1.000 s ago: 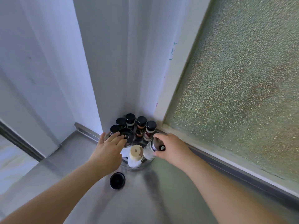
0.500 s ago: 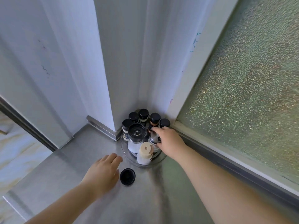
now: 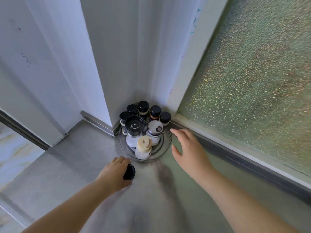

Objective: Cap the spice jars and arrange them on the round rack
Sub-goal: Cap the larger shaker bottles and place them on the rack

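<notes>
Withdrawn from jars: right hand (image 3: 188,147), fingers spread, empty. Left hand (image 3: 116,172) now gripping loose black cap (image 3: 130,172) beside round rack (image 3: 165,147).

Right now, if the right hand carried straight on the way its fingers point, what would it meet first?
Probably the rim of the round rack, then the grey-capped jar on it. The right hand is open beside the rack; depth is unclear.

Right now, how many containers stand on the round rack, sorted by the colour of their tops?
Black-capped spice jars: 5
Grinder with black top: 1
Shaker with silver-grey top: 1
Bottle with cream cap: 1
Total on the round rack: 8
A loose black cap lies off the rack at the left hand.
</notes>
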